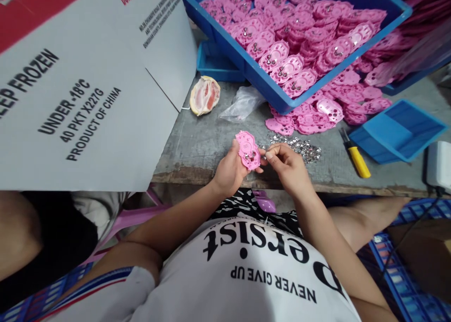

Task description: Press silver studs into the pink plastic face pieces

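My left hand [229,171] grips a pink plastic plate [247,149] with small metal pieces set in it, held upright over the table's front edge. My right hand [286,164] is just to its right, fingers pinched together at the plate's edge on something too small to make out. Behind the hands lies a scatter of small shiny metal pieces [299,146] on the grey table [207,143]. A loose heap of the same pink plates [310,115] lies beyond that.
A big blue bin [268,89] full of pink plates stands at the back. A small blue tray [398,132], a yellow-handled tool [357,160], a clear bag [243,103], a fruit piece [205,95] and a grey carton [88,87] at left surround the spot.
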`<state>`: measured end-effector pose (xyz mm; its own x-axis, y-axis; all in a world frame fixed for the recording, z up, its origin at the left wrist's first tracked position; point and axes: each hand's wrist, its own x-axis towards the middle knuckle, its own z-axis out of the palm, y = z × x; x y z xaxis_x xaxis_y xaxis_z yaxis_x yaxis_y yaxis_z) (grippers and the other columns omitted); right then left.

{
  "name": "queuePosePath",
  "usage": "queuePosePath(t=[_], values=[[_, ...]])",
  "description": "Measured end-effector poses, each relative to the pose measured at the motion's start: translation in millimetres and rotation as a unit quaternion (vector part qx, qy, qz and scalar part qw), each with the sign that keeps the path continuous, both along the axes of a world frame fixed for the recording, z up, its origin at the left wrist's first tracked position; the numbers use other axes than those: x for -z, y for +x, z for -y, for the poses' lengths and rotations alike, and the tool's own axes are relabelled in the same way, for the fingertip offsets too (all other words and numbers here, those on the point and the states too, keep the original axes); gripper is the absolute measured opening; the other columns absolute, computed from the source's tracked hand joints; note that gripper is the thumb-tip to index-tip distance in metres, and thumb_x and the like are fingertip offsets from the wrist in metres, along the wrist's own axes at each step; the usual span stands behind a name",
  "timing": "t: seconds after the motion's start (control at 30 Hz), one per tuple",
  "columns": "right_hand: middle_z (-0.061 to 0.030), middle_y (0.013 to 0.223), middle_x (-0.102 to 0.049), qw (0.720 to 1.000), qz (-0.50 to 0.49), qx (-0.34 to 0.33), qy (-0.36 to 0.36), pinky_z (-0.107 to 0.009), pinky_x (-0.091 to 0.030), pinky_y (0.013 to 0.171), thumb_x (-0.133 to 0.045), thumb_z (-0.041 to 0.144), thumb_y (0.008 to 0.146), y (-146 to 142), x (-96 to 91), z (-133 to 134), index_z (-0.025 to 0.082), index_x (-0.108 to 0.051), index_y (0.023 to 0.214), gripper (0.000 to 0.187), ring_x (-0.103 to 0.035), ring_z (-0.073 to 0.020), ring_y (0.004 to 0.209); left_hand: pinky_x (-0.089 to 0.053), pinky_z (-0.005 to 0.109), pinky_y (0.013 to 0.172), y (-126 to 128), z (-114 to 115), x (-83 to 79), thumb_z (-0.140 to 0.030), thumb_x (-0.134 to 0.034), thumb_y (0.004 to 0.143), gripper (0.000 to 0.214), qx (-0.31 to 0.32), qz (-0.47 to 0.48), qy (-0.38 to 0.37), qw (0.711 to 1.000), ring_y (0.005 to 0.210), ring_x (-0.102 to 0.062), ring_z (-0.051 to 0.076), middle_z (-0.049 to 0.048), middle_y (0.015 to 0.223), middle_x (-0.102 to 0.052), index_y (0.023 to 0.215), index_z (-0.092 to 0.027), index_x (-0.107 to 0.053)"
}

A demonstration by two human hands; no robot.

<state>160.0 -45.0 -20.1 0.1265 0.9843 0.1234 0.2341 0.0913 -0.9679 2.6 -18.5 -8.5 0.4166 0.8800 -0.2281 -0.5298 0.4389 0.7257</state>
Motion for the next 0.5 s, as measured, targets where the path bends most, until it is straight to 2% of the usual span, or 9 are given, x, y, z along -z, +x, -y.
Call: queuePosePath(t=[0.1,0.2,0.27,0.33,0.43,0.5], values=[[-0.0041,0.087,-0.061,0.996,0.070,0.039,0.035,-0.037,-0.046,0.084,-0.062,0.037,0.089,3.2,11.9,-6.8,0.023,-0.058,0.071,0.023,-0.058,-0.0207,0.088,-0.055,0.029,0.056,-3.4,-2.6,1.6,-0.064,-0.039,0.099,0.054,-0.029,-0.024,-0.021,0.999,0.073,-0.073,0.022,0.0108,0.089,-0.075,0.111,-0.015,-0.060],[-0.0058,0.088,-0.061,0.977,0.197,0.068,0.039,-0.038,-0.046,0.083,-0.057,0.028,0.091,-4.4,20.9,-17.0,0.022,-0.059,0.075,0.017,-0.056,-0.0228,0.088,-0.051,0.026,0.050,-7.8,-5.9,7.0,-0.063,-0.044,0.098,0.051,-0.095,-0.060,-0.009,0.994,0.063,-0.071,0.019,0.0085,0.081,-0.074,0.106,-0.015,-0.060],[-0.0087,0.093,-0.064,0.956,0.288,0.054,0.027,-0.039,-0.046,0.086,-0.055,0.024,0.092,-16.6,22.4,-25.9,0.020,-0.064,0.081,0.014,-0.056,-0.0246,0.092,-0.050,0.024,0.048,-9.3,-8.4,10.6,-0.064,-0.049,0.095,0.050,-0.131,-0.074,0.015,0.988,0.062,-0.071,0.018,0.0075,0.079,-0.074,0.104,-0.016,-0.060],[-0.0120,0.098,-0.066,0.934,0.357,0.026,0.014,-0.040,-0.045,0.089,-0.053,0.021,0.095,-28.8,20.7,-34.9,0.018,-0.068,0.084,0.019,-0.056,-0.0262,0.095,-0.050,0.024,0.048,-9.8,-10.3,13.0,-0.066,-0.053,0.092,0.052,-0.139,-0.076,0.037,0.987,0.063,-0.071,0.018,0.0080,0.081,-0.075,0.102,-0.015,-0.061],[-0.0122,0.102,-0.070,0.925,0.378,-0.007,0.023,-0.039,-0.045,0.089,-0.050,0.022,0.098,-29.9,16.2,-42.0,0.017,-0.074,0.093,0.025,-0.056,-0.0260,0.095,-0.049,0.024,0.046,-11.3,-11.1,14.4,-0.071,-0.058,0.086,0.058,-0.129,-0.075,0.049,0.988,0.062,-0.071,0.018,0.0084,0.083,-0.075,0.101,-0.015,-0.061],[-0.0110,0.104,-0.073,0.936,0.348,0.025,0.039,-0.040,-0.046,0.090,-0.053,0.024,0.097,-11.9,14.6,-40.5,0.019,-0.075,0.100,0.023,-0.058,-0.0265,0.098,-0.049,0.024,0.045,-13.9,-9.8,15.6,-0.072,-0.060,0.083,0.060,-0.128,-0.085,0.053,0.987,0.061,-0.070,0.018,0.0076,0.082,-0.075,0.102,-0.016,-0.061]])
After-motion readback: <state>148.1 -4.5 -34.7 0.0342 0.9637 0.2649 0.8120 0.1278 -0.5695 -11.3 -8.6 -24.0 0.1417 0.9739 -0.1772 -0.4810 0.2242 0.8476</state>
